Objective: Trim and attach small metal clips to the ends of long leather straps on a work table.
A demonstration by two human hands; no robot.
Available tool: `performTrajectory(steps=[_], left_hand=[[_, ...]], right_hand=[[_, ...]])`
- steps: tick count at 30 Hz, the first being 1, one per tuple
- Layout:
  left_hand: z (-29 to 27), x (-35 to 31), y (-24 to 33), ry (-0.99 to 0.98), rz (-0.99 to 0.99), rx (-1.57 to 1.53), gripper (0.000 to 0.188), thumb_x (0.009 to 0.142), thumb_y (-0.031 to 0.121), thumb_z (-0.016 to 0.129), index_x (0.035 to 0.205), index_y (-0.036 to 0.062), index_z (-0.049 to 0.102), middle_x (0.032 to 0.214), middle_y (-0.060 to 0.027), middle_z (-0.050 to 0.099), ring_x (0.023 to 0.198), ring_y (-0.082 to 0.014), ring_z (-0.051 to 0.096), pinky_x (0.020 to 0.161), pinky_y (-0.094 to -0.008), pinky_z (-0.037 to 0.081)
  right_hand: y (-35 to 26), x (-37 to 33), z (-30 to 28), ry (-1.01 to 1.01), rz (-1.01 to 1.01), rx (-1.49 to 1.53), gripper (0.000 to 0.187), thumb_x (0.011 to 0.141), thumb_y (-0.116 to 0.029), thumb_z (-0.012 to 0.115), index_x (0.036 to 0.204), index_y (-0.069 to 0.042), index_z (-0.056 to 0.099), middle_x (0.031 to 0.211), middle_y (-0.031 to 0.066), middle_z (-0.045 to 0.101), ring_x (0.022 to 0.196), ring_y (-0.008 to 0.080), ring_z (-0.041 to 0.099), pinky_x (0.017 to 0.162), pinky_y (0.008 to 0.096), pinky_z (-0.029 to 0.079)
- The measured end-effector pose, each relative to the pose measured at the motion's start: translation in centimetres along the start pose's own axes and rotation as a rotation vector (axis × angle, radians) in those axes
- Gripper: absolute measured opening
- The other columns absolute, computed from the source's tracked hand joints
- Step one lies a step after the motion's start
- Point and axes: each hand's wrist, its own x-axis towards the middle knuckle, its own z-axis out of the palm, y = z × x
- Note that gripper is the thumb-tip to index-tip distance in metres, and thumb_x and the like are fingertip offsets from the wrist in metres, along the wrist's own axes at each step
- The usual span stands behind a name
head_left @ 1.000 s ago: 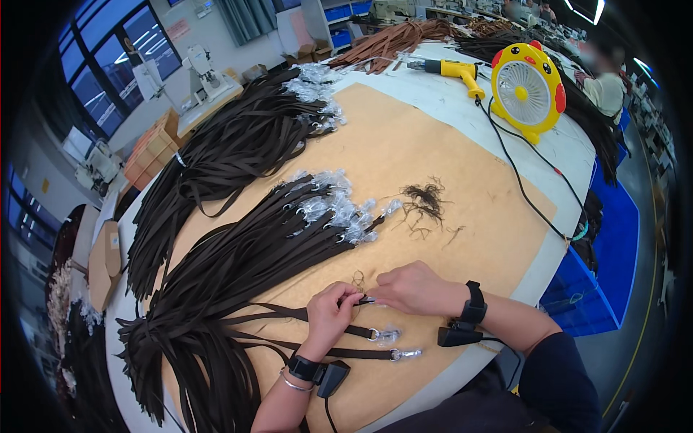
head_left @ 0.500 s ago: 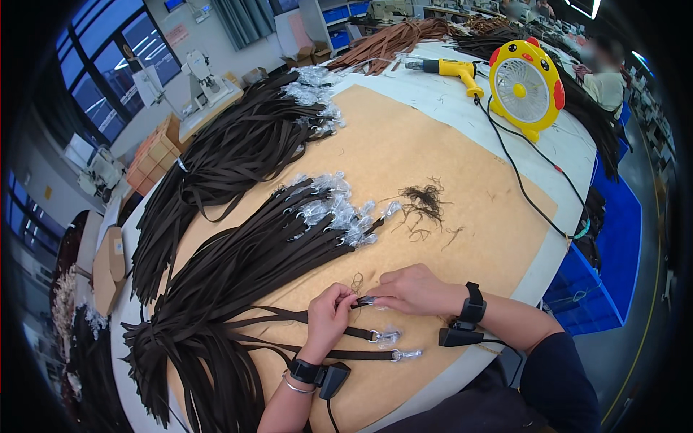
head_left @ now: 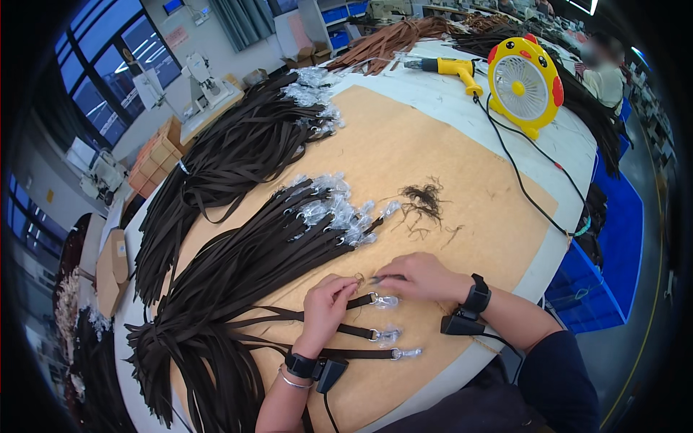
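My left hand [head_left: 328, 307] is closed, thumb and finger pinching a small tangle of loose threads [head_left: 359, 277]. Close by on the right, my right hand [head_left: 422, 278] is closed around a slim dark tool [head_left: 388, 278]; its tip points at the threads, and blur hides its exact kind. Just below the fingers lies the end of a dark strap [head_left: 358, 302], with a metal hook in clear plastic wrap [head_left: 386, 302]. Two more straps with wrapped hooks [head_left: 388, 335] lie nearer me, partly passing under my left wrist.
A large bundle of dark straps [head_left: 253, 249] spreads to the left, with another bundle [head_left: 224, 141] behind it. Thread scraps [head_left: 424, 200] lie mid-table. Farther back are a yellow heat gun [head_left: 455, 68] and a yellow fan [head_left: 520, 86] with cables; a blue bin [head_left: 588, 289] stands right.
The strap end between my hands has been let go and now lies on the table. Both hands moved slightly away from me, my right lifting off, and threads stay in my left fingers.
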Motion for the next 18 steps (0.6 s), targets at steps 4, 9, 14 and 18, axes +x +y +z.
performTrajectory(steps=[4, 9, 14, 18], left_hand=[[-1.2, 1.8, 2.9, -0.226, 0.122, 0.418, 0.030, 0.094, 0.013, 0.060, 0.122, 0.0153, 0.069, 0.092, -0.0083, 0.065, 0.080, -0.0268, 0.064, 0.070, -0.0369, 0.051], [-1.9, 0.8, 2.1, -0.179, 0.131, 0.517, 0.034, 0.092, 0.007, 0.059, 0.123, 0.0161, 0.069, 0.094, -0.0077, 0.062, 0.088, -0.0272, 0.063, 0.073, -0.0391, 0.051], [-2.0, -0.3, 2.1, -0.197, 0.122, 0.533, 0.035, 0.090, 0.006, 0.059, 0.122, 0.0159, 0.069, 0.093, -0.0071, 0.061, 0.091, -0.0273, 0.061, 0.077, -0.0398, 0.051], [-4.5, -0.9, 3.2, -0.167, 0.156, 0.539, 0.037, 0.086, 0.007, 0.066, 0.122, 0.0152, 0.069, 0.098, -0.0070, 0.063, 0.092, -0.0279, 0.062, 0.080, -0.0399, 0.051]], right_hand=[[1.4, -0.3, -1.1, 0.291, 0.157, -0.026, 0.027, 0.093, -0.032, 0.062, 0.106, -0.009, 0.071, 0.089, 0.0147, 0.070, 0.085, 0.0345, 0.067, 0.072, 0.0434, 0.052], [0.0, 1.1, -1.6, 0.316, 0.100, 0.212, 0.021, 0.099, -0.021, 0.055, 0.103, -0.001, 0.061, 0.089, 0.0178, 0.066, 0.081, 0.0364, 0.065, 0.073, 0.0425, 0.052], [-1.9, 4.3, 1.5, 0.090, 0.058, 0.648, 0.022, 0.103, -0.021, 0.049, 0.103, -0.001, 0.056, 0.090, 0.0125, 0.064, 0.076, 0.0262, 0.064, 0.070, 0.0380, 0.052], [1.0, 5.1, 2.7, -0.158, 0.310, 0.876, 0.027, 0.108, -0.025, 0.043, 0.110, -0.002, 0.057, 0.102, 0.0060, 0.065, 0.085, 0.0103, 0.064, 0.060, 0.0245, 0.053]])
